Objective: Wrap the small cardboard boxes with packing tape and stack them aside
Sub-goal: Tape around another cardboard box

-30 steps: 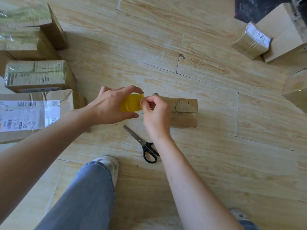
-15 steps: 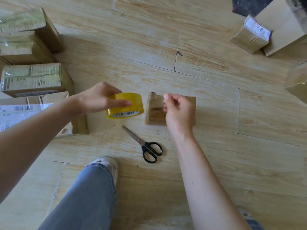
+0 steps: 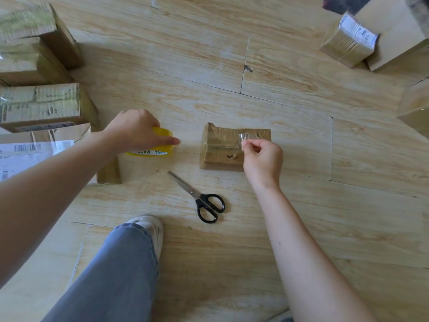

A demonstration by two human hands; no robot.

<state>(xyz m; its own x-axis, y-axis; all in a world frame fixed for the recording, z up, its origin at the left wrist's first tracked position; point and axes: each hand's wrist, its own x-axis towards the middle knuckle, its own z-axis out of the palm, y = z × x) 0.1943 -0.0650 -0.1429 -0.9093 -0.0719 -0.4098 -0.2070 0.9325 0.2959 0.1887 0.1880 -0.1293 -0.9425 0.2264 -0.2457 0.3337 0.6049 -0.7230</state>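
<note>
the person's left hand (image 3: 137,131) curls over a yellow tape roll (image 3: 152,152), fingers wrapped across its top and the thumb along its near side, holding it low at the wooden floor (image 3: 290,205), just right of a flattened carton (image 3: 34,152) that bears a white printed label. the right hand (image 3: 263,160) has its fingers curled, and thumb and forefinger pinch a small clear tape end (image 3: 243,137) above the top face of the small cardboard box (image 3: 220,148). whether that tape runs back to the roll cannot be told. the box lies on the floor in the middle of the view, between the two hands and apart from the roll, its surface shiny with tape and its left end bulged and creased. black-handled scissors (image 3: 204,198) lie closed on the floor just in front of the box, blades pointing up and to the left, touched by neither hand. at the left edge stand the wrapped boxes (image 3: 39,103), set one behind another beside the flattened carton. at the upper right a taped box with a white label (image 3: 346,43) leans against a larger plain carton (image 3: 394,36), and another box (image 3: 415,108) shows partly at the right edge. a leg in blue jeans (image 3: 111,275) and a pale shoe (image 3: 151,226) reach in from the bottom, the shoe near the scissors' handles.
</note>
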